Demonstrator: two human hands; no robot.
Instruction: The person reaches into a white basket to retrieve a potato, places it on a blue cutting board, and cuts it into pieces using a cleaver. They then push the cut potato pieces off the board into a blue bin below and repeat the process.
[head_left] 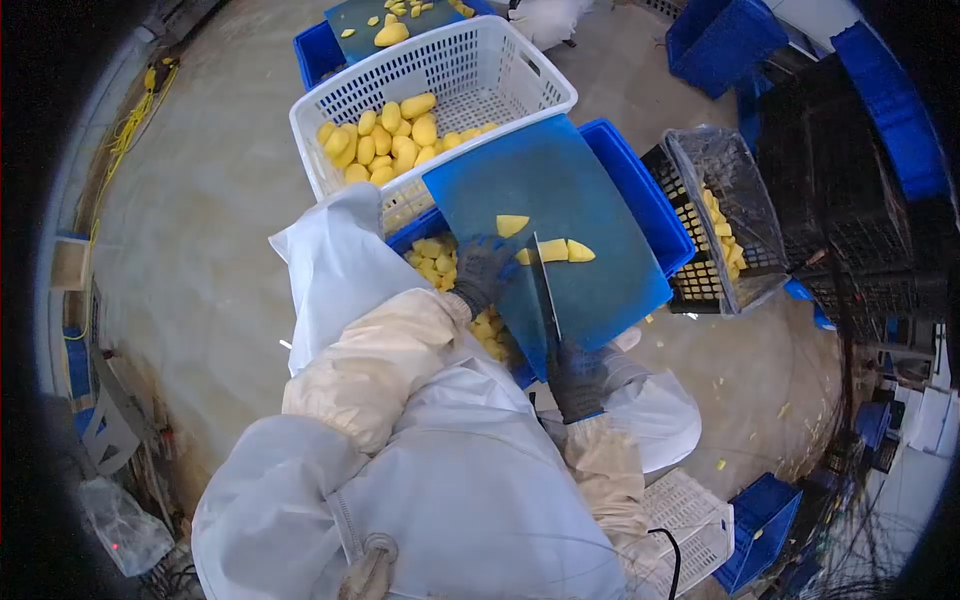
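Note:
My right hand, in a dark grey glove, is wrapped round the handle of a knife. The blade points away from me and stands over a peeled yellow potato on the blue cutting board. One cut end piece lies right of the blade, and another potato piece lies farther back. My left hand, also gloved, is at the board's left edge, its fingertips closed on the potato's left end beside the blade. Those fingertips are partly hard to make out.
Beyond the board, a white crate holds whole peeled potatoes. Beneath it, a blue crate contains potato chunks. A lined black crate with cut pieces stands right. Another board with potatoes is at the back.

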